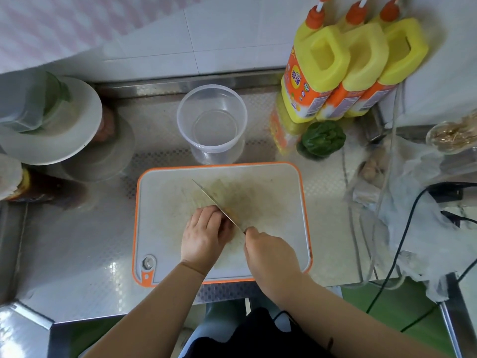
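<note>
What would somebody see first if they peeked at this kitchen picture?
Probably the three bright yellow bottles with orange caps, standing at the back right of the steel counter. Next, the big knife in the right hand, its blade down on the white cutting board with the orange edge, right beside the left hand, which curls over a small piece of food that is mostly hidden.

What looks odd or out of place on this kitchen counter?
The white, orange-rimmed plastic cutting board is stained brownish across its middle, under the steel knife. Three yellow plastic bottles with orange caps, seemingly cleaning liquid, stand right beside a dark green pepper.
</note>
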Tool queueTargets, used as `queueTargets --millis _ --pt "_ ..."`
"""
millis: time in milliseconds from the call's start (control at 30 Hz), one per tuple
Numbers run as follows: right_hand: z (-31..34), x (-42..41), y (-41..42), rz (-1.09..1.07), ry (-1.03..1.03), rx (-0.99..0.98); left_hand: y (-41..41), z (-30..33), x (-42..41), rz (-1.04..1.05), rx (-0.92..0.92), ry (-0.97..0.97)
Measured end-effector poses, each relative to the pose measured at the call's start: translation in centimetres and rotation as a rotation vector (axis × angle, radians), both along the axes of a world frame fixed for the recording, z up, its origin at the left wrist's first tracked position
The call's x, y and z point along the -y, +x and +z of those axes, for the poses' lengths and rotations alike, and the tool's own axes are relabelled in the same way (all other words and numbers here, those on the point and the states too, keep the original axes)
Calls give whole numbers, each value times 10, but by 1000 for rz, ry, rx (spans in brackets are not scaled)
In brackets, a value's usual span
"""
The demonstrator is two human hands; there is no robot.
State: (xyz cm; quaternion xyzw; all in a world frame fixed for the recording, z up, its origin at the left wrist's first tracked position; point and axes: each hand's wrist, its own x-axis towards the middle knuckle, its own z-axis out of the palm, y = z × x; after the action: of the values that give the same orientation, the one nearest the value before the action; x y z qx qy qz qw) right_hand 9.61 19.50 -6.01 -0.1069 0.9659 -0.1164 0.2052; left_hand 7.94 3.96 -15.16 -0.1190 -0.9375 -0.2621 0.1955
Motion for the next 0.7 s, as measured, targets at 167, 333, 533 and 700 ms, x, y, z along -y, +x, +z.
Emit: queueTargets --millis 167,333,533,700 --pt "8 1 -3 -27 -17 63 -1 0 0 -6 -9 5" --pt "10 -4 -2 -14 23 122 -1 2 0 -6 0 9" --pt "10 -2 -3 -28 9 145 -1 1 0 -13 0 7" --pt "7 -2 -6 -5 7 133 -1 2 -1 -18 -16 20"
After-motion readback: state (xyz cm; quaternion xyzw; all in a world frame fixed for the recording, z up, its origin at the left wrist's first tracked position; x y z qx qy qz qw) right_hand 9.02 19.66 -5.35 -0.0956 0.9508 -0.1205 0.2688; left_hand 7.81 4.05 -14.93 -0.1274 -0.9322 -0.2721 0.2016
